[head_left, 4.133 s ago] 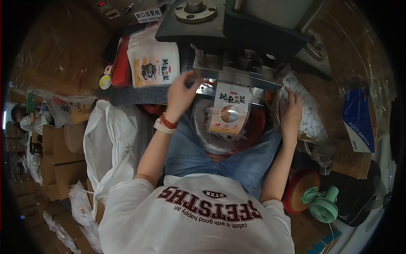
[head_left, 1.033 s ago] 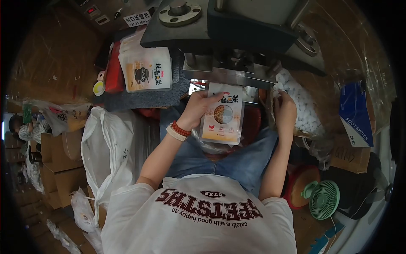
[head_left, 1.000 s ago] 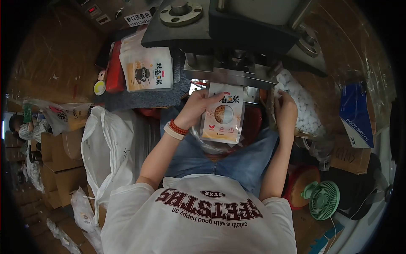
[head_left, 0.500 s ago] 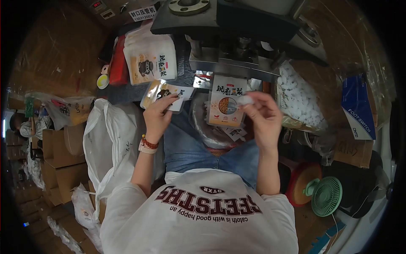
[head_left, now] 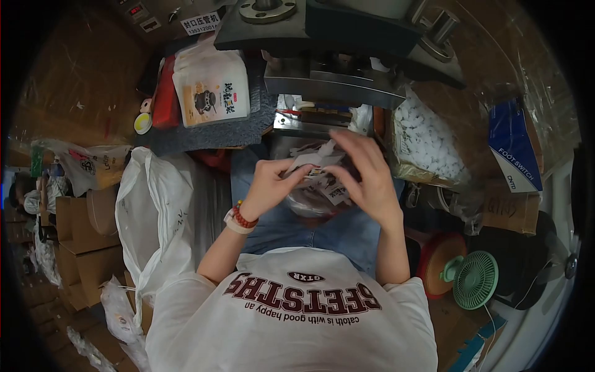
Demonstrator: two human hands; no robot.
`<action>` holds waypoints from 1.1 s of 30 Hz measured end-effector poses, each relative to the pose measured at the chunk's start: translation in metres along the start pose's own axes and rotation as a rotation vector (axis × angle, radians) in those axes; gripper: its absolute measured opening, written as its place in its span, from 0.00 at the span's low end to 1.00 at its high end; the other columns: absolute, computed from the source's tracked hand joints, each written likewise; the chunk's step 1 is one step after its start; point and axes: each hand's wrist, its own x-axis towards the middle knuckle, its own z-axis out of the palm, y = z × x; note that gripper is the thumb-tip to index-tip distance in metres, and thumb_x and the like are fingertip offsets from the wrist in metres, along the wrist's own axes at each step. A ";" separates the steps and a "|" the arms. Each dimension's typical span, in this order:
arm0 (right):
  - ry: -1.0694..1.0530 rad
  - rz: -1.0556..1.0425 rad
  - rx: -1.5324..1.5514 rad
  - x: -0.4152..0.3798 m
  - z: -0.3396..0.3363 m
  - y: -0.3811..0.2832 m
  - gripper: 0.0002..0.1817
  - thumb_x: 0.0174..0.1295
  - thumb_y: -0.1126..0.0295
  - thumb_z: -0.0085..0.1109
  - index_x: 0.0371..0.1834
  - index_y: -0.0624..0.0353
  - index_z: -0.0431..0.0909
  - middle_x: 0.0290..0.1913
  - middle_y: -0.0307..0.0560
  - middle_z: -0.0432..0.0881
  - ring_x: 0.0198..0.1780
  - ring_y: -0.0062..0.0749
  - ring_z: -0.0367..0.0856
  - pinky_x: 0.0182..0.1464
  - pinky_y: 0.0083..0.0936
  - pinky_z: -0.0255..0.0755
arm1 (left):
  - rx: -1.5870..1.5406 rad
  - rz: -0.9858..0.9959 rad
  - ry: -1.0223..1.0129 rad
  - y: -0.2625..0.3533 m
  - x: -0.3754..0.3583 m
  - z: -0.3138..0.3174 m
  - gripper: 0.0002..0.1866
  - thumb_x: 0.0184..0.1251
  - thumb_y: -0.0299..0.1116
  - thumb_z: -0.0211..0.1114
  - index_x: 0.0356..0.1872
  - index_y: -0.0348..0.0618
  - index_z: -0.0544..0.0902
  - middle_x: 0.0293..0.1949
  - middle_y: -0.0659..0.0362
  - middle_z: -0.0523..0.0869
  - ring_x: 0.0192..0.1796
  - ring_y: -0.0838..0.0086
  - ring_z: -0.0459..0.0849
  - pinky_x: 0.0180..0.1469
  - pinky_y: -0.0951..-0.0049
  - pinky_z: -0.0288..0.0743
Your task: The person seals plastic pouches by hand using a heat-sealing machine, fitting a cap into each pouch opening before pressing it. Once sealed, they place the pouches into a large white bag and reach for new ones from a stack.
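Observation:
A small printed pouch (head_left: 302, 162) is pinched at its edge between the thumb and fingers of my left hand (head_left: 271, 186). A translucent white spout (head_left: 326, 147) sticks up at the pouch's upper corner. My right hand (head_left: 370, 181) arches over that corner with its fingers apart. Its thumb lies by the pouch's edge, and its fingertips are close to the spout; firm contact cannot be made out. Beneath both hands, a plastic-lined container (head_left: 304, 204) on my lap holds several printed pouches (head_left: 334, 188).
The press machine's metal jaw (head_left: 334, 87) stands just beyond my hands. A pouch stack (head_left: 212, 93) lies on a grey mat (head_left: 257, 118) at left. A box of white spouts or caps (head_left: 427, 139), a blue box (head_left: 514, 146) and a green fan (head_left: 475, 279) are at right.
The pouch that hung upright under the press jaw is gone from there. My left hand has moved right with a pouch, and my right hand has come in beside it. The view has shifted slightly.

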 end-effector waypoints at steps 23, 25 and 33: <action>0.147 0.510 -0.643 -0.017 -0.015 0.123 0.13 0.59 0.73 0.56 0.47 0.59 0.74 0.43 0.52 0.79 0.47 0.50 0.77 0.46 0.42 0.73 | 1.286 0.030 0.521 -0.064 0.042 -0.095 0.38 0.59 0.59 0.63 0.68 0.54 0.67 0.73 0.57 0.60 0.73 0.60 0.60 0.72 0.47 0.45; 0.116 0.497 -0.598 -0.018 -0.020 0.131 0.13 0.59 0.74 0.56 0.47 0.60 0.74 0.42 0.52 0.79 0.46 0.51 0.78 0.44 0.44 0.73 | 1.107 0.205 0.168 -0.060 0.012 -0.094 0.37 0.57 0.52 0.66 0.69 0.58 0.66 0.72 0.57 0.62 0.71 0.58 0.62 0.71 0.51 0.51; 0.455 0.419 0.675 0.001 -0.031 0.023 0.15 0.62 0.80 0.59 0.50 0.63 0.67 0.45 0.48 0.83 0.42 0.24 0.80 0.45 0.19 0.73 | 0.169 0.072 0.440 -0.029 -0.013 -0.061 0.18 0.45 0.16 0.56 0.38 0.42 0.87 0.41 0.56 0.88 0.49 0.68 0.86 0.47 0.72 0.78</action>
